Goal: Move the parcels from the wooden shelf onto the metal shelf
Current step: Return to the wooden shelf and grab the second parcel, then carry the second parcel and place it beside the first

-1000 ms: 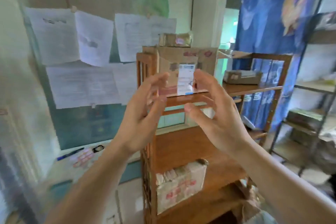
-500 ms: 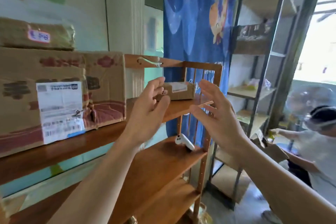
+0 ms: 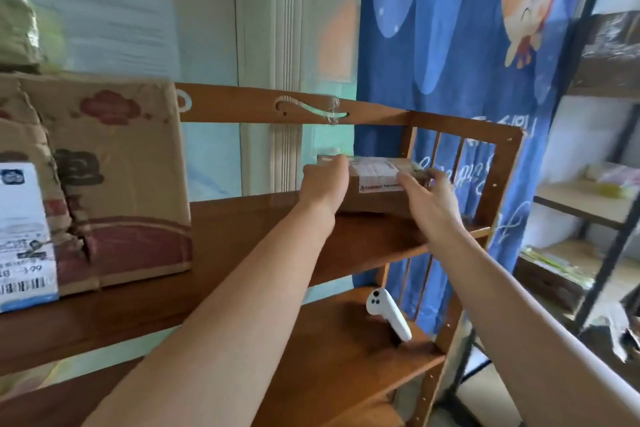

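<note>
The small parcel (image 3: pixel 377 184) sits at centre frame on the top board of the wooden shelf (image 3: pixel 242 229), close against the slatted end panel on the right. My left hand (image 3: pixel 325 184) is pressed to its left end and my right hand (image 3: pixel 427 198) lies over its right front corner, fingers reaching toward the far edge. Both hands touch the box, but I cannot tell whether the grip is closed or whether the box has left the board.

I judge this to be the start of the pickup, nothing yet transferred. A large printed carton (image 3: pixel 104 180) stands at left frame on the same board, well apart, with a wrapped bundle (image 3: pixel 20 35) on top at upper left. A white controller (image 3: pixel 388 317) lies on the board below, lower centre. The metal shelf (image 3: pixel 588 204) stands at right frame, past the blue curtain (image 3: pixel 450 45).

Risks as I read them: the end slats crowd my right hand, so a knuckle could catch and tip the box; a loose two-sided hold could let it slip onto the controller beneath; the picture is blurred, so contact is uncertain
</note>
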The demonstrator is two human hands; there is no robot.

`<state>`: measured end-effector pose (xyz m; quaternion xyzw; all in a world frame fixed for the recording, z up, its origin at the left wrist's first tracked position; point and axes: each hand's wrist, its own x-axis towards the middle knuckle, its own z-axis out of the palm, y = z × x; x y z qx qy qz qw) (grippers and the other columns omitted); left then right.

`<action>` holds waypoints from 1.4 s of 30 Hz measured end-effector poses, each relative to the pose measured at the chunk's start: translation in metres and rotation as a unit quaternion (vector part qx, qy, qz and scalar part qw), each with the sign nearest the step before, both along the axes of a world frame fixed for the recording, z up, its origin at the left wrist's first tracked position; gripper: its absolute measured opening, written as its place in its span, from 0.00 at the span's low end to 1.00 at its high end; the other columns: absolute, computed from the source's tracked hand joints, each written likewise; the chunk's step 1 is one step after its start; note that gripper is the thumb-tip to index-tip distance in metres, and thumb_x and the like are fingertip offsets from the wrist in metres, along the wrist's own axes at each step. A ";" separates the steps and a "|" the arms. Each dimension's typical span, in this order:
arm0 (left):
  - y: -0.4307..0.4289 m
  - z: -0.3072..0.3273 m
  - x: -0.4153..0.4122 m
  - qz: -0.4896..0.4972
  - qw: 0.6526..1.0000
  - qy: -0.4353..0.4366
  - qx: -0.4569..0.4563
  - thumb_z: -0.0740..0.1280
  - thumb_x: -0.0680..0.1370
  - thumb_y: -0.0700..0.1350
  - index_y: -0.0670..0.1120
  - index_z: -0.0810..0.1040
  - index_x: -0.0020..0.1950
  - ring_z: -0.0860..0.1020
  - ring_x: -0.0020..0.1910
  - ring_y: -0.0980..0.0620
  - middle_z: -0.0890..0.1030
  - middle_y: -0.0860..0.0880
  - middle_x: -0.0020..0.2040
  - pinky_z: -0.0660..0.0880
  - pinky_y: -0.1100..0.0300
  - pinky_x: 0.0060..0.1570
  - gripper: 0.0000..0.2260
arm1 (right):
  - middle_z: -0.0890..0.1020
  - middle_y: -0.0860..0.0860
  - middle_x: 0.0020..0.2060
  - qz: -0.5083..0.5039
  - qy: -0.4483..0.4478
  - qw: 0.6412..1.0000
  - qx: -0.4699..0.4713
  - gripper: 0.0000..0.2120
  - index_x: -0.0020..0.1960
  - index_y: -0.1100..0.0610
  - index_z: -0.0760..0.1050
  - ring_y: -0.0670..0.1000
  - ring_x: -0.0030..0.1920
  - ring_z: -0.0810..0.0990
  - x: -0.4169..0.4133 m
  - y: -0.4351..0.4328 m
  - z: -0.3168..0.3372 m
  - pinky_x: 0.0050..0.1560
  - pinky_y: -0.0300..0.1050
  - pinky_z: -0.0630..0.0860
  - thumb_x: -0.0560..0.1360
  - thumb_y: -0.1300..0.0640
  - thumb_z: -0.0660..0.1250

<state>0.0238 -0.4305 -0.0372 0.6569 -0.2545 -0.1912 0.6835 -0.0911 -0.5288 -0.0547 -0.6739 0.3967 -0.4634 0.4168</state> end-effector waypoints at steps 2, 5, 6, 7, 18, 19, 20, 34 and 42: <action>0.021 0.009 -0.011 0.033 0.997 -0.037 -0.064 0.58 0.83 0.54 0.45 0.72 0.65 0.80 0.49 0.55 0.83 0.47 0.54 0.73 0.66 0.30 0.16 | 0.81 0.47 0.52 -0.020 -0.143 0.989 -0.009 0.18 0.62 0.48 0.71 0.50 0.50 0.81 -0.005 0.006 -0.001 0.61 0.54 0.78 0.75 0.47 0.70; 0.078 0.015 -0.036 0.074 0.975 -0.153 -0.142 0.62 0.83 0.55 0.50 0.70 0.57 0.80 0.46 0.59 0.80 0.56 0.47 0.75 0.74 0.35 0.09 | 0.80 0.57 0.51 -0.005 -0.327 0.945 -0.020 0.10 0.48 0.46 0.70 0.56 0.49 0.81 -0.021 0.034 0.000 0.56 0.57 0.79 0.73 0.48 0.70; 0.098 0.015 -0.042 0.087 0.961 -0.208 -0.162 0.63 0.83 0.53 0.50 0.70 0.56 0.81 0.46 0.59 0.79 0.56 0.48 0.75 0.73 0.39 0.08 | 0.78 0.58 0.51 0.017 -0.359 0.933 -0.019 0.09 0.46 0.47 0.69 0.57 0.48 0.79 -0.025 0.048 0.000 0.53 0.56 0.78 0.74 0.48 0.70; 0.119 0.014 -0.048 0.091 0.946 -0.254 -0.182 0.64 0.83 0.51 0.49 0.70 0.55 0.81 0.45 0.57 0.79 0.54 0.48 0.77 0.69 0.42 0.07 | 0.76 0.58 0.50 0.043 -0.382 0.923 -0.021 0.09 0.45 0.48 0.68 0.56 0.48 0.77 -0.027 0.062 0.000 0.50 0.55 0.76 0.74 0.49 0.69; 0.390 -0.028 -0.047 0.197 0.903 -0.258 -0.283 0.66 0.79 0.49 0.49 0.74 0.53 0.82 0.51 0.45 0.82 0.45 0.51 0.76 0.30 0.56 0.06 | 0.75 0.56 0.43 0.351 -0.406 0.843 -0.035 0.10 0.47 0.52 0.69 0.57 0.45 0.75 0.012 0.306 0.000 0.48 0.62 0.74 0.71 0.51 0.69; 0.422 -0.031 -0.046 0.212 0.899 -0.261 -0.281 0.66 0.78 0.49 0.49 0.74 0.54 0.82 0.50 0.48 0.81 0.46 0.52 0.78 0.34 0.56 0.07 | 0.75 0.57 0.45 0.373 -0.401 0.836 -0.024 0.11 0.48 0.52 0.70 0.57 0.46 0.75 0.019 0.334 -0.004 0.50 0.62 0.74 0.71 0.51 0.70; 0.455 -0.034 -0.046 0.225 0.896 -0.267 -0.274 0.66 0.78 0.49 0.47 0.74 0.56 0.83 0.50 0.49 0.81 0.44 0.54 0.78 0.38 0.55 0.09 | 0.75 0.57 0.45 0.389 -0.397 0.831 -0.016 0.11 0.49 0.52 0.70 0.57 0.46 0.75 0.025 0.363 -0.006 0.50 0.62 0.73 0.71 0.51 0.70; 0.871 -0.050 -0.048 0.426 0.841 -0.257 -0.212 0.60 0.80 0.46 0.53 0.80 0.56 0.84 0.55 0.46 0.85 0.45 0.56 0.80 0.43 0.53 0.10 | 0.82 0.48 0.51 0.624 -0.338 0.704 0.033 0.19 0.52 0.47 0.75 0.48 0.51 0.80 0.126 0.751 -0.028 0.54 0.54 0.77 0.69 0.36 0.74; 1.030 -0.060 -0.016 0.578 0.777 -0.211 -0.132 0.60 0.77 0.65 0.57 0.82 0.51 0.87 0.45 0.55 0.88 0.53 0.46 0.80 0.45 0.48 0.17 | 0.78 0.50 0.45 0.700 -0.317 0.637 0.062 0.18 0.46 0.42 0.78 0.49 0.47 0.75 0.200 0.926 -0.048 0.47 0.53 0.70 0.68 0.29 0.71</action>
